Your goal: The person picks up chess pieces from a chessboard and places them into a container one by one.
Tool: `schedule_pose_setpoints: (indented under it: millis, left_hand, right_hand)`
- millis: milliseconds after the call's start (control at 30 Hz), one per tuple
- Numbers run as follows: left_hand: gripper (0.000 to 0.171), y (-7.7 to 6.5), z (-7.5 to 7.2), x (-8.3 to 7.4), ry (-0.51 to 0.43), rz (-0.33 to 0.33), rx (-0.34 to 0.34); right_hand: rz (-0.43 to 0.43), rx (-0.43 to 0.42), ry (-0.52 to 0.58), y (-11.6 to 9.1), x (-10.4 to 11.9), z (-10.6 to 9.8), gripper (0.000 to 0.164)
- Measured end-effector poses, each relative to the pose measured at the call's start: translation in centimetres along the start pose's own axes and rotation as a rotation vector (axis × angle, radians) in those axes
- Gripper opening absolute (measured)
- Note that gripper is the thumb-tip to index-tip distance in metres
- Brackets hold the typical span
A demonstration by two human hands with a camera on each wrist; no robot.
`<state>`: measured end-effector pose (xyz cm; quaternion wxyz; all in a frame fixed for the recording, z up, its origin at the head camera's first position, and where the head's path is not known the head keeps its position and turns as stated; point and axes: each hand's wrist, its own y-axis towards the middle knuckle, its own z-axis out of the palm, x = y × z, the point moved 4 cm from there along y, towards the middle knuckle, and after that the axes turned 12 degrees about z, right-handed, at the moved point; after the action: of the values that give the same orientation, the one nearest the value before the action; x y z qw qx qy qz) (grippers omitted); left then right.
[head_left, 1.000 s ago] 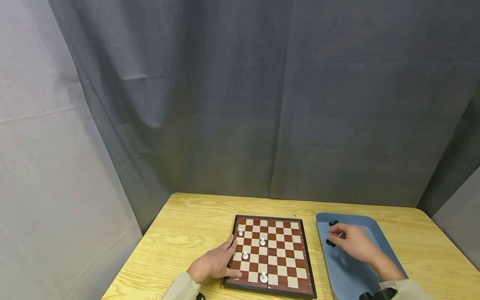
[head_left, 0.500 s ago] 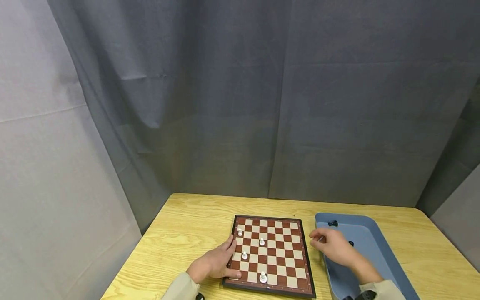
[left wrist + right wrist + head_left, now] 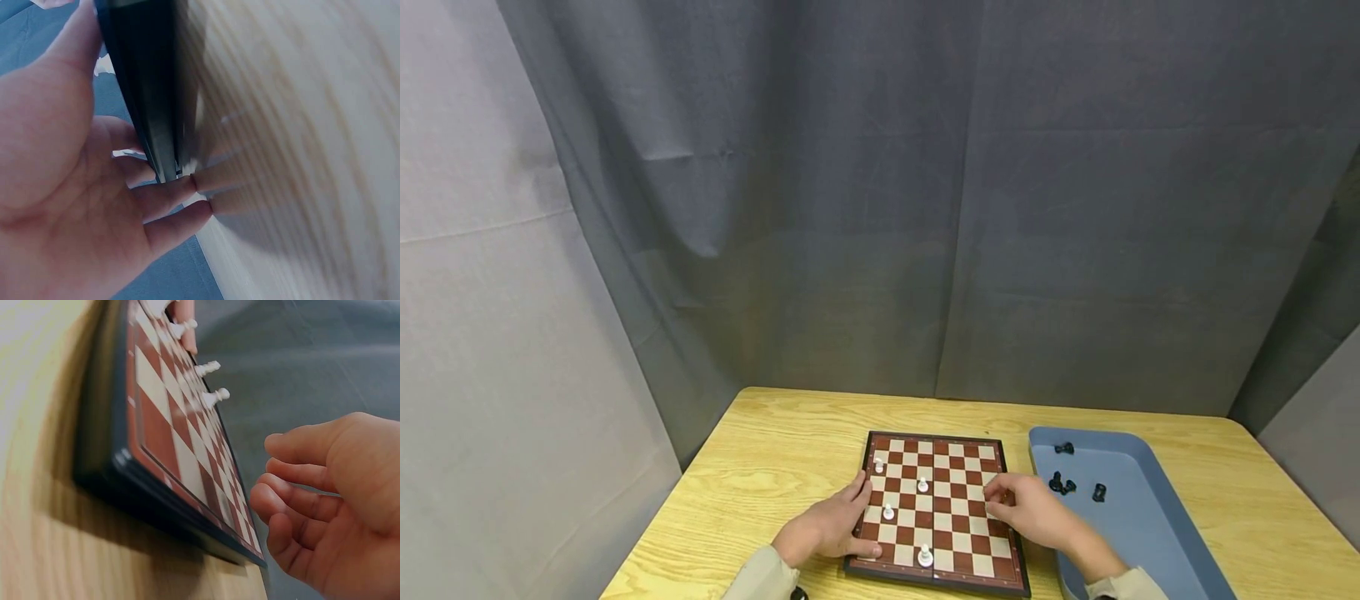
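A brown-and-cream chessboard (image 3: 956, 521) with a black rim lies on the table, bearing several white chess pawns, one of them a pawn (image 3: 925, 556) near the front edge. My left hand (image 3: 832, 522) rests on the board's left edge. Its thumb lies over the corner, and in the left wrist view the fingers (image 3: 177, 229) extend along the rim to the wood. Over the board's right side is my right hand (image 3: 1033, 510), thumb and fingertips drawn together. The small light chess piece it pinched in the earlier frames is now hidden by the fingers.
A blue tray (image 3: 1138, 533) stands right of the board, holding several black chess pieces such as one (image 3: 1099, 492) near its middle. The wooden table (image 3: 797, 450) reaches back to a grey curtain (image 3: 850, 250).
My right hand has moved left out of the tray to above the board's right side, uncovering black pieces in the tray. The left hand has stayed in place.
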<state>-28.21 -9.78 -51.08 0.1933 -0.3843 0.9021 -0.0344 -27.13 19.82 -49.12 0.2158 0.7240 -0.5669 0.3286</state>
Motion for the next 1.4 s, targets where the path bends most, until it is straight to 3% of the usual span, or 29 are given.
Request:
schedule_pose_setpoints:
  millis: [700, 1400]
  left_hand:
    - [0.101, 0.0, 0.0, 0.1, -0.006, 0.005, -0.006]
    - [0.101, 0.1, 0.0, 0.1, -0.001, 0.006, -0.003]
  right_hand:
    - [-0.067, 0.126, -0.011, 0.4, 3.0, 4.0, 0.005]
    - [-0.092, 0.225, -0.001, 0.0, 4.7, 6.0, 0.017]
